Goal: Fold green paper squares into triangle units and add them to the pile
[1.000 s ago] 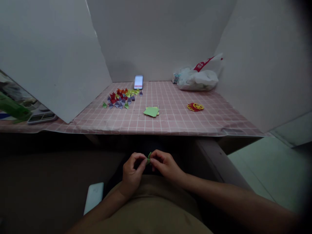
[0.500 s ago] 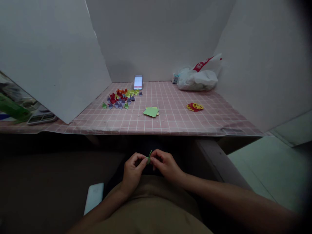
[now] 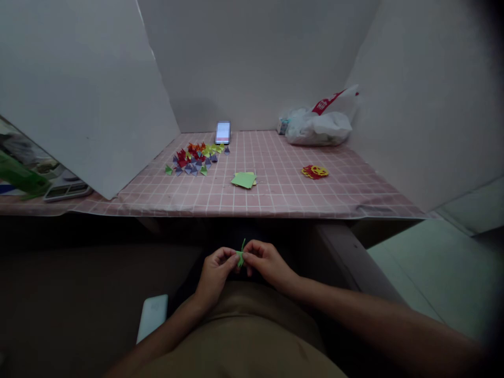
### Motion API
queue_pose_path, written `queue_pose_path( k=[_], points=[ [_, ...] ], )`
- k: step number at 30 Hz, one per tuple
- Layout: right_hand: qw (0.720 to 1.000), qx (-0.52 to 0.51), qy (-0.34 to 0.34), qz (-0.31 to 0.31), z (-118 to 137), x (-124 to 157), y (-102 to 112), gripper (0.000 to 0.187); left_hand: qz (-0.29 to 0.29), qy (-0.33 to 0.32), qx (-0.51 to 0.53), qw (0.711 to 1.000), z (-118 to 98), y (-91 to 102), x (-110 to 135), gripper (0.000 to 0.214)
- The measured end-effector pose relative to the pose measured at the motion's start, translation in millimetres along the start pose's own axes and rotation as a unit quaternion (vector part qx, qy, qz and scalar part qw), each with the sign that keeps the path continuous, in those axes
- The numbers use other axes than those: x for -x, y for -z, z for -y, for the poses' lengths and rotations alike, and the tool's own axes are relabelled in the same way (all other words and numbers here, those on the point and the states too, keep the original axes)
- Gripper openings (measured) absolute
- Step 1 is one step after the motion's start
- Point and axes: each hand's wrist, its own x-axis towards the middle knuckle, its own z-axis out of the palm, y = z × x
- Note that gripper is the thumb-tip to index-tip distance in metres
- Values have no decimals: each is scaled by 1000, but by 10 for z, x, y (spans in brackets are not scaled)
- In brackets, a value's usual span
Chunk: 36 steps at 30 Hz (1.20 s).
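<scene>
Below the table edge, over my lap, both hands pinch one small green folded paper piece (image 3: 240,256). My left hand (image 3: 214,274) grips its left side with thumb and fingers closed. My right hand (image 3: 264,262) pinches its right side the same way. A thin green tip sticks up between the fingertips. On the pink checked table (image 3: 275,197) lie a stack of green and yellow paper squares (image 3: 244,180) and a pile of several small folded paper pieces (image 3: 196,158) in red, orange, purple, yellow and green.
A phone (image 3: 222,132) leans at the back wall. A white plastic bag (image 3: 318,127) sits back right, a red and yellow paper cutout (image 3: 315,171) in front of it. White boards wall the table. A white object (image 3: 152,316) rests by my left leg.
Both hands have drifted slightly up and toward the table with the green piece, and the fingers have shifted their pinch on it. Nothing on the table has moved.
</scene>
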Motion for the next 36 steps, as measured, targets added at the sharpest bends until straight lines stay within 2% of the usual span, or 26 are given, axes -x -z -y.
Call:
queue_pose_path(
  k=[5, 10, 17, 23, 29, 36],
  points=[
    [999, -31, -10, 11, 12, -3, 1, 21, 0, 12, 3, 1000, 4, -2, -12, 19],
    [999, -35, -13, 15, -33, -28, 0, 20, -16, -10, -20, 1000, -27, -15, 1, 20],
    [997, 74, 31, -4, -22, 7, -19, 10, -39, -54, -84, 994, -35, -21, 26, 15],
    [998, 23, 52, 35, 4, 20, -3, 21, -72, -106, -114, 985, -8, -13, 38, 13],
    [999, 15, 35, 32, -17, 4, -12, 18, -53, -137, -164, 975, 5, 16, 45, 10],
    [998, 47, 40, 10, 21, 33, -20, 18, -6, -140, -162, 977, 1, 38, 65, 16]
  ],
)
